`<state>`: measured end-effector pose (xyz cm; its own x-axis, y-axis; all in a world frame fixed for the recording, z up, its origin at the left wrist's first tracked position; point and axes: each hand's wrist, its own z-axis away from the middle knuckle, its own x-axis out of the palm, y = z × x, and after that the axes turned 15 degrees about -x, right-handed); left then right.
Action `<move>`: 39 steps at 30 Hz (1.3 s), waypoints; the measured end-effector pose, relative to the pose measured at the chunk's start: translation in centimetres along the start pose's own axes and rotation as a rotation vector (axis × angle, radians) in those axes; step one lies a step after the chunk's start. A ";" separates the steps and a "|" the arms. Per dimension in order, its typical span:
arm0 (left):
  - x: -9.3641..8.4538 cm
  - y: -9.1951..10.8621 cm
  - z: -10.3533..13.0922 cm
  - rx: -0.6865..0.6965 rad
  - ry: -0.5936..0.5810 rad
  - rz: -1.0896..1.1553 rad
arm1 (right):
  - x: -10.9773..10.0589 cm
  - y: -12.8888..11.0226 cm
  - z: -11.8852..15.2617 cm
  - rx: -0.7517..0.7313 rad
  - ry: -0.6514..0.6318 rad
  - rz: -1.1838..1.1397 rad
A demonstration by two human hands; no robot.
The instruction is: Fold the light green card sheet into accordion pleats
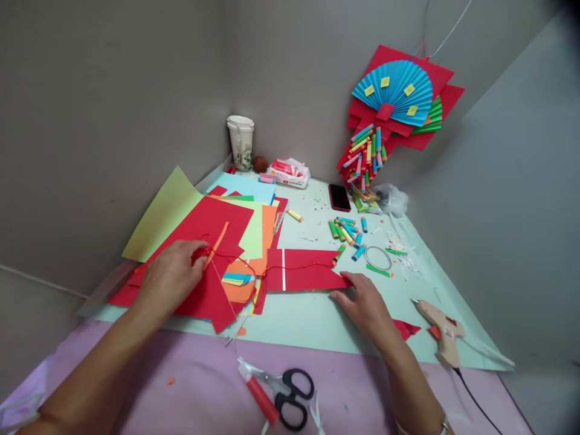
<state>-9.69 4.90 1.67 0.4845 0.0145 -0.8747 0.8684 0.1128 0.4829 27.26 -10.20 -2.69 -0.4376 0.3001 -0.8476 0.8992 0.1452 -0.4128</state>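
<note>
metal scissors (287,394) with black loop handles, near edge, on lilac tabletop (199,374). beige plastic glue gun (446,332) to the right. right hand (368,303): thumb and finger at the notched end of the flat red paper strip (308,279), touching; can't tell if pinched. strip lies on pale green sheet (299,323), one white band (284,272) across. left hand (174,273): fingertips closed on thin red cord (294,267), which trails over the strip. beyond: small rolled-paper tubes (346,234), then pleated blue fan (399,87) hanging by the wall (294,90).
</note>
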 end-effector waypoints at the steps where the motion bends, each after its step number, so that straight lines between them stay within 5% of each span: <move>1: 0.0 0.7 0.3 -0.030 -0.046 0.110 | -0.1 0.0 0.0 0.011 0.003 -0.006; 5: 0.3 4.0 1.7 -0.064 -0.342 0.511 | -0.6 0.1 -0.2 0.081 -0.011 -0.044; 8: 1.3 6.3 2.3 -0.049 -0.478 0.495 | -0.7 -0.1 -0.4 0.088 -0.036 -0.041; 17: 4.0 8.3 2.7 0.054 -0.302 0.109 | 0.2 -0.7 -0.3 -0.128 0.024 0.116; 23: 4.0 9.0 2.2 0.086 -0.242 0.100 | 0.5 -1.0 -0.6 -0.170 0.020 0.163; 31: 2.8 9.8 -0.3 -0.031 -0.449 0.497 | 0.0 -0.5 0.1 -0.173 0.003 0.232; 39: 2.6 13.6 -0.7 -0.017 -0.656 0.855 | -1.0 -0.7 0.2 -0.212 0.062 0.348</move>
<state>3.27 7.14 5.97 0.8964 -0.4402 -0.0517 0.2158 0.3316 0.9184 27.11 -10.77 -1.62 -0.1121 0.4207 -0.9003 0.9765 0.2145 -0.0214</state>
